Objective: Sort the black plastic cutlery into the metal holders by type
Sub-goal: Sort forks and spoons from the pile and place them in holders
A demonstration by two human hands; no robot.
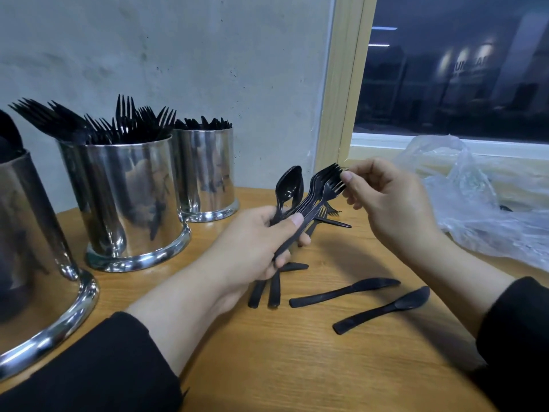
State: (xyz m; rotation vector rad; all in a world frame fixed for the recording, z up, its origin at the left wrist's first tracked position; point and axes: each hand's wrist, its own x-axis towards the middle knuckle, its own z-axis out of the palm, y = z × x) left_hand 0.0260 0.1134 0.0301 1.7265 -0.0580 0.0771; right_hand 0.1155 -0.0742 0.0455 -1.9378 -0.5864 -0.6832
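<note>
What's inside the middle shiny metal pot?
The middle metal holder is packed with black forks, tines up and fanned out above its rim. Their handles are hidden by the wall, so whether anything else sits lower inside cannot be seen.

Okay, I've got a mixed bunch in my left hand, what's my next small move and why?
Probably pull the front fork out of the bunch with your right hand, which already pinches its tines, and take it to the holder full of forks. Your left hand grips forks and spoons together.
</note>
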